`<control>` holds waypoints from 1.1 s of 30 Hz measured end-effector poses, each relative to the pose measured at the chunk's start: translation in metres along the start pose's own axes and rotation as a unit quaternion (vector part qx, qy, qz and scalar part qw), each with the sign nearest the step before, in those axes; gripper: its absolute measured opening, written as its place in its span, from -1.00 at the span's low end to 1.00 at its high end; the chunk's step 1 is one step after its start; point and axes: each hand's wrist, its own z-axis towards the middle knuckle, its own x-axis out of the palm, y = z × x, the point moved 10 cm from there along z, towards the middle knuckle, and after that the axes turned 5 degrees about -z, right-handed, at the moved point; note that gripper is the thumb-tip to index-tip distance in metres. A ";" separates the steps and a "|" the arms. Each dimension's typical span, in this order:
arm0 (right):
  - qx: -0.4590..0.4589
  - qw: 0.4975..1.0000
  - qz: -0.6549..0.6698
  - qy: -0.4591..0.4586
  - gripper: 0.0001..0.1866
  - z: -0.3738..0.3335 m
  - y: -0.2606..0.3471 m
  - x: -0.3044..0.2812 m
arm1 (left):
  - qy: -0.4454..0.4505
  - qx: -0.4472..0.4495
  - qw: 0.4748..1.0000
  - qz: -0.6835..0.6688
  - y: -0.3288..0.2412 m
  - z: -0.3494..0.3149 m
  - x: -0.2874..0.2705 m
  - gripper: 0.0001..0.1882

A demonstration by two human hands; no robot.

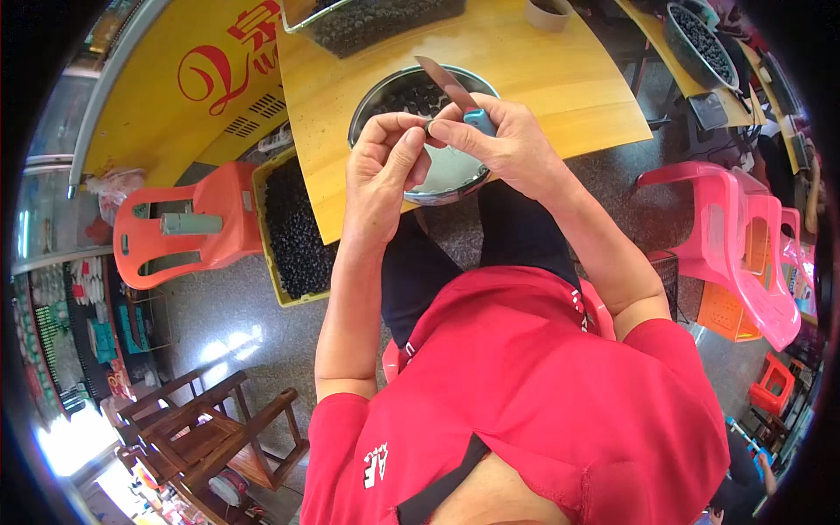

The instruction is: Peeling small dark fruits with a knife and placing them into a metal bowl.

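Observation:
My right hand (503, 140) is closed on a knife (448, 85), its blade pointing up and left past the fingers and its blue handle against the hand. Close beside it, my left hand (389, 157) is closed in a pinch. Between the two hands' fingertips is a small dark roundish piece (429, 128), mostly covered by the fingers. Both hands are over a round metal basin (451, 175) at the table's near edge. Dark pieces (411, 94) lie in its far part, while bare metal shows nearer me.
The wooden table (560, 96) carries a clear tub (385, 26) of dark pieces and a small round container (548, 14). A yellow crate (284, 296) full of small dark things stands left, by an orange chair (188, 227). Pink chairs (726, 219) stand right.

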 end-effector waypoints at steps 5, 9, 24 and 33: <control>0.001 0.999 -0.032 0.009 -0.77 -0.001 0.001 -0.002 | -0.018 0.029 0.999 0.037 -0.006 -0.005 0.004 -0.79; 0.002 0.999 0.032 0.026 -0.79 -0.001 0.007 0.001 | -0.040 0.028 0.998 0.038 -0.008 -0.006 0.003 -0.77; 0.001 0.998 -0.068 -0.012 -0.78 0.001 -0.002 -0.006 | -0.089 -0.018 0.993 0.079 0.000 -0.013 -0.003 -0.75; -0.026 0.999 -0.020 -0.004 -0.79 0.002 0.001 -0.007 | -0.092 0.018 0.993 0.067 -0.002 -0.011 0.000 -0.75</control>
